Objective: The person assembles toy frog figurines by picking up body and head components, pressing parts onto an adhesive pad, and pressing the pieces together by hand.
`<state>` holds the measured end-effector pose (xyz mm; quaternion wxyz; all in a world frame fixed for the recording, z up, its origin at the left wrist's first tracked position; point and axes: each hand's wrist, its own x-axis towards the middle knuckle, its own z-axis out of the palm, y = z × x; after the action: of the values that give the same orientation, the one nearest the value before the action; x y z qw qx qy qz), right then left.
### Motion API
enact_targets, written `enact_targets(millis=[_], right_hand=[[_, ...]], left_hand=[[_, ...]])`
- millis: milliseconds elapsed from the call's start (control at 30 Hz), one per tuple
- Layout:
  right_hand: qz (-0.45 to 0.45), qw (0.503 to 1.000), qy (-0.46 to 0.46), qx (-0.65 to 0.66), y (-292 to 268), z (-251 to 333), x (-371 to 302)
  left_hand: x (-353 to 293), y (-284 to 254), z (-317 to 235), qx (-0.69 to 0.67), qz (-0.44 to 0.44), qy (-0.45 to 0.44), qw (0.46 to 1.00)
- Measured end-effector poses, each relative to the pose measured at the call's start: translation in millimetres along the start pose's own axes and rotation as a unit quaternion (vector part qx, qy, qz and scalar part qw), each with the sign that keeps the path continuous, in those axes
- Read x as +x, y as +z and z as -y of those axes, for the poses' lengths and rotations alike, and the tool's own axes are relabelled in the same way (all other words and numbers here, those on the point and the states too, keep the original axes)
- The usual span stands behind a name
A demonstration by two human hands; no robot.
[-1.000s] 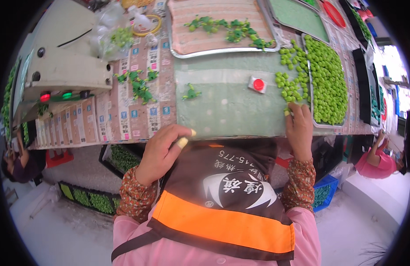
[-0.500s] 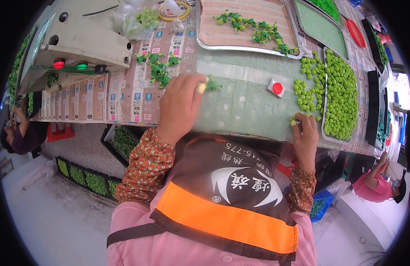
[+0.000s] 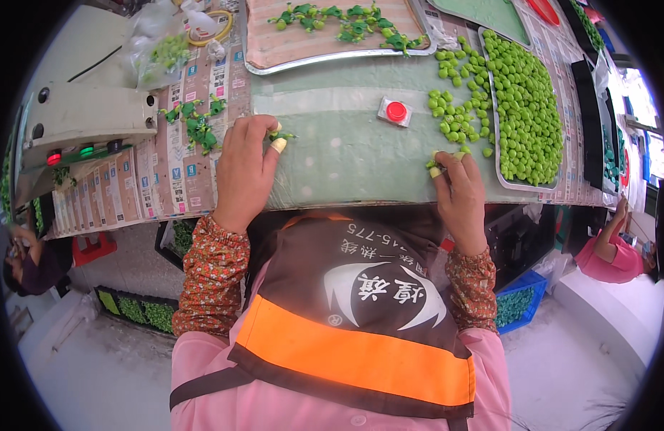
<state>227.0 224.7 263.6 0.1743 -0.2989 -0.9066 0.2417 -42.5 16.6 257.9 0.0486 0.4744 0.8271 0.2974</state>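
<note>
The left hand (image 3: 244, 169) pinches a leafy green piece (image 3: 287, 136) jutting rightward from its grip; the right hand (image 3: 461, 194) pinches a green bit (image 3: 430, 164).

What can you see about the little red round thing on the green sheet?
The red round thing looks like a smooth plastic cap, with a rim around its top. It sits upright on a pale, squarish base, which rests on the green sheet, left of the loose green pieces. Only the base is seen touching it. I can't tell what it's for.
</note>
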Motion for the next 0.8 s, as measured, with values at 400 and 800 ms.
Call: enact_targets(millis=[400,800], right_hand=[[0.052,0.998,-0.037,0.008,-11.5,-8.0,-0.5],[0.052,0.996,-0.065,-0.017,-9.3,-6.5,6.2]], left_hand=[[-6.0,0.8,-6.4,-0.018,0.046,-0.086,0.995],[-14.9,13.4,-19.9,-0.394,0.021,-0.136,0.909]])
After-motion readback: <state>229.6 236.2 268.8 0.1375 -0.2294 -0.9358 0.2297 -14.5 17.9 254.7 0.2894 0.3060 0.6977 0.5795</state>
